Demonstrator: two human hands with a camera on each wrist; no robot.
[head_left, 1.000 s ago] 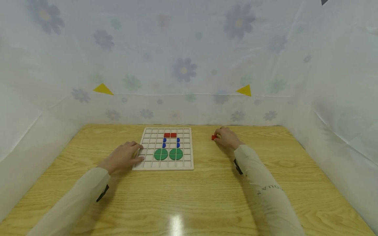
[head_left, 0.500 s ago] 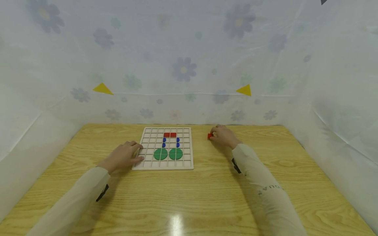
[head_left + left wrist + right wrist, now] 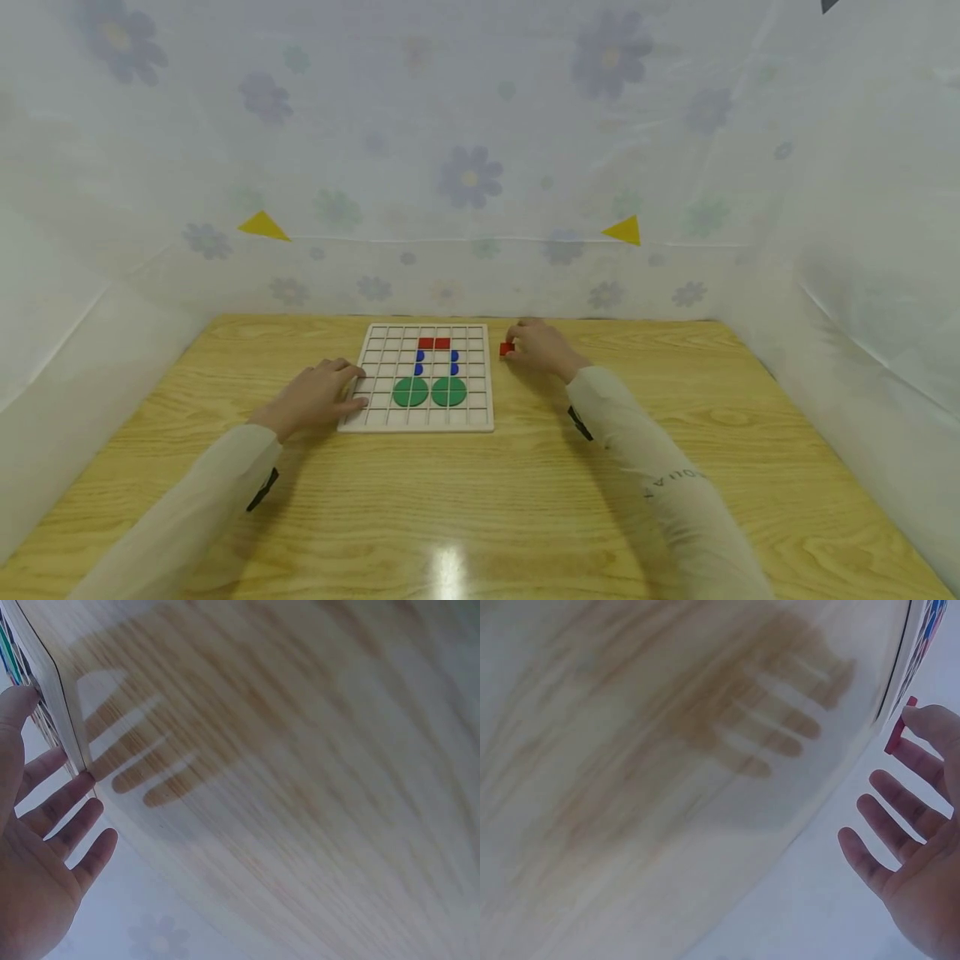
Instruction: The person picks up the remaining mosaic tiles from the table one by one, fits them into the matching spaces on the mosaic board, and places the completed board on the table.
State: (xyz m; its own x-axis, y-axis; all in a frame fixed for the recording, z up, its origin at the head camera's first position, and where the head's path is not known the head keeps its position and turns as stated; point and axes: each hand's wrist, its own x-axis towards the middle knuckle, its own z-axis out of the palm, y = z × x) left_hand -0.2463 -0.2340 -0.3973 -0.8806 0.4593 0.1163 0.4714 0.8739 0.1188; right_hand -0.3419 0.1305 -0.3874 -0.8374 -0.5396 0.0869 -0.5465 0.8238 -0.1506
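A white grid board (image 3: 477,417) lies on the table, bearing two red square tiles (image 3: 434,343), several small blue half-round tiles (image 3: 454,362) and two green discs (image 3: 448,392), each crossed by grid lines. My left hand (image 3: 311,396) rests at the board's left edge, thumb and fingertips touching its rim and the other fingers spread in the left wrist view. Between thumb and index finger, my right hand (image 3: 547,346) pinches a red square tile (image 3: 507,349) just beyond the board's right edge. Its other fingers extend loosely in the right wrist view.
The wood-grain table (image 3: 420,500) is enclosed by white sheeting (image 3: 480,108) with a flower pattern at the back. Two yellow triangles (image 3: 622,230) show on the back sheet, above the table's far edge.
My right hand has moved left with the red square tile, from well right of the board to close beside its right edge. The left hand and the board have stayed put.
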